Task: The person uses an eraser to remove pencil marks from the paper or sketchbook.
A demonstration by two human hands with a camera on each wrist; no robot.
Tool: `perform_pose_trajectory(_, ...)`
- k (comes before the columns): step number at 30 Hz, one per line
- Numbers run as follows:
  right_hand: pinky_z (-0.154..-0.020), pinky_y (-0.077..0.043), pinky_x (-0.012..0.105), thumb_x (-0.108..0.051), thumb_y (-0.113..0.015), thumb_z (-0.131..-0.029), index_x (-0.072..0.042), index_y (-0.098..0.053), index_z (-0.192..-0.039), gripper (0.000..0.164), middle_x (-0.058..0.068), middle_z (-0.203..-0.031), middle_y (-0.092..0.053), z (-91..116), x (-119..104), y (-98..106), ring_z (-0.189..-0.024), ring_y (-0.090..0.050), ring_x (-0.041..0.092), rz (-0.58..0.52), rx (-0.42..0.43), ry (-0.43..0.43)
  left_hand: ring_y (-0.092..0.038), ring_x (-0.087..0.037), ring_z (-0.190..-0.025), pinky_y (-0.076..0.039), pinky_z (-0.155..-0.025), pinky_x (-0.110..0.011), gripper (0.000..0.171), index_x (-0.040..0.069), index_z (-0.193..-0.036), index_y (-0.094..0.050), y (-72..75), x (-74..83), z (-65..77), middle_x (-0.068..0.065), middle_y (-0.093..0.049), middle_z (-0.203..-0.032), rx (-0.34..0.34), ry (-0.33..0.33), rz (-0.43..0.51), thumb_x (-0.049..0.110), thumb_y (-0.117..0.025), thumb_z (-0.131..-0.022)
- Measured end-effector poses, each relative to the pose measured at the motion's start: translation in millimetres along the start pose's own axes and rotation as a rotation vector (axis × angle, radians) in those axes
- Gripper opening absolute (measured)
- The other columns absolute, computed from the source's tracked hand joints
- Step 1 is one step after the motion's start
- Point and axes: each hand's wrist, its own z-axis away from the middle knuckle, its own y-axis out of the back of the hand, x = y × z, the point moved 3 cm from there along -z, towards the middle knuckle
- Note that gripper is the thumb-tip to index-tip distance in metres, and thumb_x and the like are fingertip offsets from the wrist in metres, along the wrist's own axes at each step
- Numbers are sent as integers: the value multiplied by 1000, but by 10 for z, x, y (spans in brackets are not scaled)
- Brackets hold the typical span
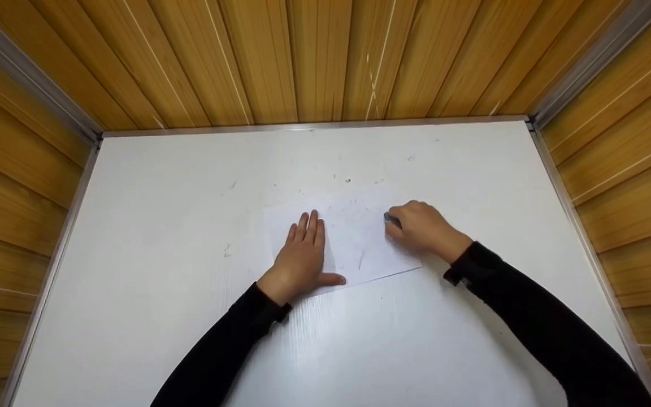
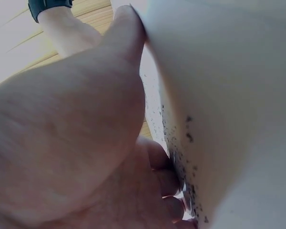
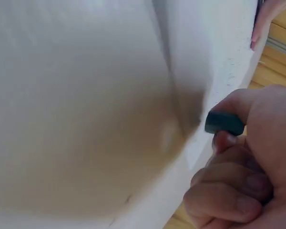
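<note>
A sheet of white paper [image 1: 373,243] lies at a slant on the white table, with a short faint grey mark on its lower part and small dark crumbs scattered over it. My left hand [image 1: 302,257] rests flat on the paper's left side, fingers pointing away and thumb spread to the right near the bottom edge. At the right side of the sheet, my right hand [image 1: 421,225] pinches a small dark green eraser [image 3: 224,123] between thumb and index finger, the other fingers curled in. Most of the eraser's length shows in the right wrist view; whether it touches the paper I cannot tell.
Dark crumbs [image 1: 348,180] also dot the white table [image 1: 161,215] beyond and left of the paper. Wood-patterned walls [image 1: 320,62] with metal edging enclose the table at the back and both sides.
</note>
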Motion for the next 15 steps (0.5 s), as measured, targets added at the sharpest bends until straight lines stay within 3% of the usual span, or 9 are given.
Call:
perform_pose_trajectory(5, -62, -41, 29, -20, -65, -102, -14, -56, -76, 28, -7, -66, -45, 78, -518, -134, -64, -47, 12, -91, -78, 220, -4, -47, -174, -18, -141, -59, 139, -9, -173, -12, 38, -57, 26, -30, -3, -184, 24, 1, -26, 84, -71, -89)
perform_pose_trajectory(7, -62, -39, 26, -19, -65, -101, -15, -55, -76, 28, -9, -66, -44, 92, -609, -192, -65, -45, 10, -80, -101, 267, -4, -47, -173, -18, -140, -59, 139, -10, -173, -12, 42, -63, 25, -31, -4, -184, 29, -7, -27, 84, -71, -89)
perform_pose_trajectory(11, -64, -42, 30, -18, -65, -101, -14, -57, -77, 25, -4, -68, -48, 51, -448, -193, -67, -47, 14, -18, -97, 196, -4, -48, -173, -18, -140, -59, 139, -10, -173, -12, 41, -59, 5, -31, -3, -184, 25, -19, -20, 84, -71, -89)
perform_pose_trajectory(15, -66, -49, 42, -19, -64, -101, -10, -60, -80, 23, 5, -71, -59, 1, -173, -86, -71, -55, 23, 50, 2, 56, -5, -47, -173, -18, -140, -59, 139, -10, -173, -12, 40, -43, -2, -31, -4, -184, 34, -23, -16, 83, -72, -88)
